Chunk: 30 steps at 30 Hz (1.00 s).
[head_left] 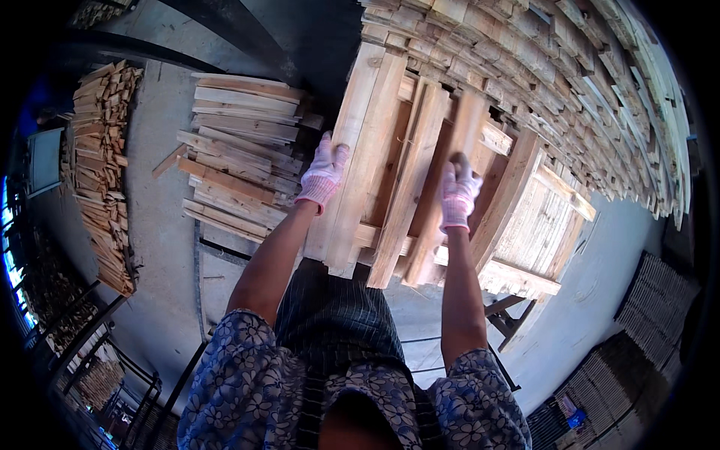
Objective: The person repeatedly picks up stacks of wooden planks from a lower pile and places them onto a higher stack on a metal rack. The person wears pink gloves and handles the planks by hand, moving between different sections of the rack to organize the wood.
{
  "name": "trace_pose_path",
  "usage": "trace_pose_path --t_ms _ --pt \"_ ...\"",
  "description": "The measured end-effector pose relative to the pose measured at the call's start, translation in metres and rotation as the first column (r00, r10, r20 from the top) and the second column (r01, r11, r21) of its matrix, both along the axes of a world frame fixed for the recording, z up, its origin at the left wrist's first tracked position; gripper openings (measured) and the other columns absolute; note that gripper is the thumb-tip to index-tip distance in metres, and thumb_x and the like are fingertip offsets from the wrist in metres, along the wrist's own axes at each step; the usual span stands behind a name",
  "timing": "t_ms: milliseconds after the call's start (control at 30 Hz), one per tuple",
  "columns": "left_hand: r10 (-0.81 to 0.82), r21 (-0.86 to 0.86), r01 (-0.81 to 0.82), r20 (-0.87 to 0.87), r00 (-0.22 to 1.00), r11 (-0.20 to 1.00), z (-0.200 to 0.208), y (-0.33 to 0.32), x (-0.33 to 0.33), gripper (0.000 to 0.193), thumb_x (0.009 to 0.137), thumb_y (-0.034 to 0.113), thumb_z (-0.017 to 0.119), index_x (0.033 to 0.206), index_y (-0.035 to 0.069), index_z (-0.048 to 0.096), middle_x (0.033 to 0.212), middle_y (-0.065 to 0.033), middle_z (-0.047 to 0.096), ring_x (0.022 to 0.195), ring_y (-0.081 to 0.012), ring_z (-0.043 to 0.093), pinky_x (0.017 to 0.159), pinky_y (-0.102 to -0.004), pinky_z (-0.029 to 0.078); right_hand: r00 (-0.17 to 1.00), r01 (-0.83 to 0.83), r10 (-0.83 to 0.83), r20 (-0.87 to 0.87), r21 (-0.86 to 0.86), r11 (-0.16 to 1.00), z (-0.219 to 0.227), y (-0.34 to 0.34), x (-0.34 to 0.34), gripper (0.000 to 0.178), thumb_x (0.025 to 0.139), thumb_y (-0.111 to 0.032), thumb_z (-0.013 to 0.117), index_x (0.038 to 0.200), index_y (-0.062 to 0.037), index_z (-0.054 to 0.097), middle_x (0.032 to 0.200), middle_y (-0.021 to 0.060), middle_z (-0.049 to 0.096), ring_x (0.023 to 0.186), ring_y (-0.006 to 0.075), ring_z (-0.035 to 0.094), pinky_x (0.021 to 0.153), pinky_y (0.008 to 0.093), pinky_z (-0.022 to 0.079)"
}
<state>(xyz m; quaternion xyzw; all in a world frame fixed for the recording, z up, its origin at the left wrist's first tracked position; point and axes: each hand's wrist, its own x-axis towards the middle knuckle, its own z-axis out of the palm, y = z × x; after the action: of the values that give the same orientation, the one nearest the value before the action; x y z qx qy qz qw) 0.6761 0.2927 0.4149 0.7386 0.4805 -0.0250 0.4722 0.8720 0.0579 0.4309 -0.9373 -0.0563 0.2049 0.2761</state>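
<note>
In front of me a row of pale wooden boards lies across a frame of wooden slats (499, 139), with gaps between them. My left hand (322, 174), in a white and pink knitted glove, grips the edge of the leftmost wooden plank (358, 112). My right hand (459, 193), gloved alike, is closed on another wooden plank (429, 225), which is blurred by motion and slightly tilted. Between the two hands lies a narrower board (409, 176). To the right of my right hand a thick board (510, 199) rests crosswise on the frame.
Tall stacks of sawn boards (555, 82) rise beyond the frame. A pile of loose slats (244, 150) lies at my left, with a longer wood heap (101, 172) farther left. Dark stacked slats (600, 382) stand at the lower right. Concrete floor (161, 217) shows between.
</note>
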Motion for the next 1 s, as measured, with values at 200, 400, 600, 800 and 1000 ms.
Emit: trace_pose_path --t_ms 200,400,600,800,1000 --pt "-0.082 -0.061 0.074 -0.135 0.987 0.995 -0.008 0.017 -0.002 0.078 0.101 0.062 0.041 0.157 0.011 0.023 0.147 -0.0263 0.047 0.131 -0.0435 0.051 0.106 -0.0463 0.044 0.991 -0.011 0.014 -0.133 0.027 1.000 0.046 0.097 -0.060 0.068 0.087 -0.044 0.068 0.147 -0.0188 0.047 0.137 0.0277 0.044 0.128 0.0457 0.046 0.106 0.0480 0.045" --pt "-0.141 0.041 0.152 -0.196 0.970 0.988 0.000 0.035 0.008 0.087 0.097 0.066 0.045 0.159 0.012 0.019 0.156 -0.0249 0.036 0.138 -0.0417 0.044 0.113 -0.0441 0.038 0.943 -0.013 0.210 0.257 -0.602 0.799 0.057 -0.010 0.014 0.098 0.082 -0.053 0.072 0.160 -0.0258 0.019 0.155 0.0281 0.028 0.144 0.0526 0.024 0.114 0.0674 0.024" --pt "-0.036 0.129 0.055 -0.145 0.989 0.990 0.020 0.018 0.052 0.086 0.098 0.061 0.049 0.157 0.006 0.020 0.154 -0.0269 0.039 0.131 -0.0437 0.051 0.105 -0.0479 0.046 0.976 0.087 0.022 0.216 -0.480 0.873 0.006 -0.129 0.038 0.104 0.077 -0.034 0.077 0.161 -0.0242 0.016 0.148 0.0275 0.029 0.132 0.0490 0.040 0.104 0.0572 0.044" --pt "-0.040 0.067 0.054 -0.187 0.981 0.996 0.024 0.022 0.052 0.082 0.098 0.059 0.050 0.153 0.004 0.026 0.147 -0.0281 0.048 0.124 -0.0445 0.057 0.101 -0.0487 0.048 0.995 0.062 -0.044 0.088 -0.213 0.975 0.005 -0.168 0.061 0.104 0.080 -0.022 0.074 0.163 -0.0167 0.011 0.157 0.0297 0.028 0.144 0.0458 0.034 0.116 0.0446 0.036" --pt "0.020 0.008 -0.019 -0.162 0.987 1.000 0.025 0.027 0.043 0.080 0.096 0.058 0.052 0.152 0.006 0.028 0.150 -0.0279 0.044 0.126 -0.0434 0.056 0.103 -0.0472 0.048 0.997 -0.056 0.062 0.037 -0.136 0.989 0.031 -0.113 0.031 0.105 0.082 -0.023 0.076 0.163 -0.0157 0.010 0.158 0.0272 0.031 0.144 0.0417 0.036 0.117 0.0429 0.035"
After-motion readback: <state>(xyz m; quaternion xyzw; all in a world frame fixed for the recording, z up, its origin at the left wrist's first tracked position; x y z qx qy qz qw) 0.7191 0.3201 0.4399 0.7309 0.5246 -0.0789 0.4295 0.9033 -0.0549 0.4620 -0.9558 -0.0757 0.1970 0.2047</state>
